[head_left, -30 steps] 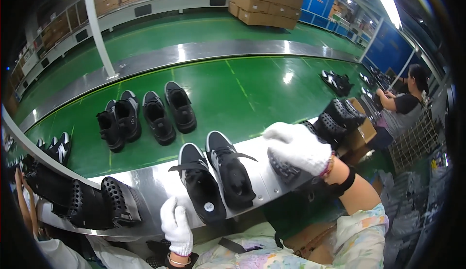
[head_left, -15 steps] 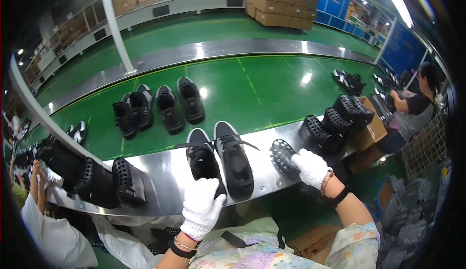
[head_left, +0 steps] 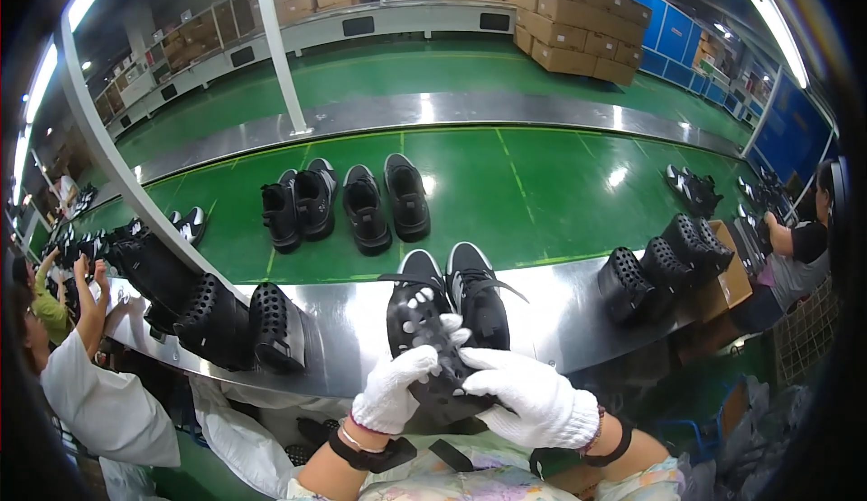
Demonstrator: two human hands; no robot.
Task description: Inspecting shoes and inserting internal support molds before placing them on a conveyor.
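White-gloved, my left hand [head_left: 395, 388] and my right hand [head_left: 528, 397] both grip a black plastic shoe insert [head_left: 417, 325] dotted with round holes, slightly blurred. The insert is held above a pair of black lace-up shoes with grey toes and pale sole edges. It covers much of the left shoe [head_left: 419, 269] and part of the right shoe [head_left: 480, 307]. Both shoes rest toes outward on the metal ledge [head_left: 555, 311], their heel ends hidden behind my gloves and the insert. The laces hang loose to the sides.
Several black shoes [head_left: 363, 212] stand on the green belt [head_left: 533, 194]. More holed black inserts stand at the left [head_left: 275, 325] and right [head_left: 625, 284], beside a cardboard box [head_left: 730, 284]. Co-workers sit at both sides; a white post [head_left: 149, 198] rises at the left.
My right hand has brought the insert leftward from the ledge to the shoes. My left hand has left the shoe and now grips the insert too. The view has shifted.
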